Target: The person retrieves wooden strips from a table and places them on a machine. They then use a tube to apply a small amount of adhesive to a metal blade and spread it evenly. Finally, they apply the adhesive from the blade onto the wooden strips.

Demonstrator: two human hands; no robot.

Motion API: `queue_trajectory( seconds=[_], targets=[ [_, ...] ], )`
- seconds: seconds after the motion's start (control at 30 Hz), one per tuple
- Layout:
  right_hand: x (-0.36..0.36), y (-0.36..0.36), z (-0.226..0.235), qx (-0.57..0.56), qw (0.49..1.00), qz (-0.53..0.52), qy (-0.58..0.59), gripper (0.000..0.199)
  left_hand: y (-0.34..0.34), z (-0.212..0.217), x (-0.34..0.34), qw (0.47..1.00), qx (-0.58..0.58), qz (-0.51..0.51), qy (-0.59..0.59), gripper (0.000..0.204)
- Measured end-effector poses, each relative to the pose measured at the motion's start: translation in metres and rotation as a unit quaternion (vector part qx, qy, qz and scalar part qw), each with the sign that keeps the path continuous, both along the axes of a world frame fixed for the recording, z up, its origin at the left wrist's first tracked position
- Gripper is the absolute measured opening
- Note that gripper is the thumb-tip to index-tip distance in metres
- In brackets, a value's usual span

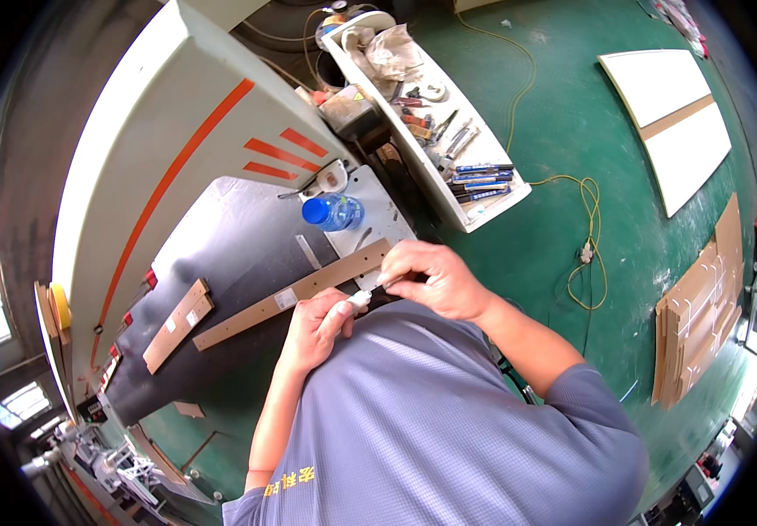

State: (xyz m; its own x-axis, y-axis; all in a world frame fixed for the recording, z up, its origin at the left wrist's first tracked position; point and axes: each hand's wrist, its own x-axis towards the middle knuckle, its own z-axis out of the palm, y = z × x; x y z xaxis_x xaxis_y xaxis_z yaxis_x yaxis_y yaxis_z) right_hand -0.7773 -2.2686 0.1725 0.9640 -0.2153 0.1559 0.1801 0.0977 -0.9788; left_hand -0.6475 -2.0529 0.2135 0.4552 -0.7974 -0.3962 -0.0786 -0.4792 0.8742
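My left hand is closed around a small white piece, too small to name, which pokes out past the thumb. Just to its right, my right hand pinches something small and dark close to the white piece; the fingers mostly hide it. Both hands are in front of my body, over the near edge of the dark machine table. Beyond them a long brown drilled strip with a white label lies slantwise. Shorter brown strips rest farther left.
A blue-capped bottle stands past the strip. Behind it, a white tray holds pens, knives and rags. A white machine housing rises at left. Yellow cord, a white panel and stacked cardboard are on the green floor.
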Motion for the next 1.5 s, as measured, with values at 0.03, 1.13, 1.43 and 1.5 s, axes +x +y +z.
queue_trajectory(
  seconds=[0.03,1.13,1.43,1.5],
  targets=[
    [0.000,-0.002,-0.002,0.020,0.998,-0.031,0.056,0.016,0.002,0.001,0.000,1.000,-0.002,0.015,0.024,0.026],
    [0.033,0.000,-0.147,-0.326,0.885,-0.147,0.299,0.040,0.037,-0.198,0.124,0.854,0.400,0.192,-0.272,0.047],
    [-0.026,0.035,-0.128,-0.217,0.917,-0.134,0.307,0.042,0.019,-0.197,0.128,0.860,0.375,0.189,-0.289,0.039],
    [-0.017,0.046,-0.125,-0.235,0.919,-0.137,0.284,0.044,0.019,-0.207,0.125,0.846,0.369,0.194,-0.333,0.038]
  ],
)
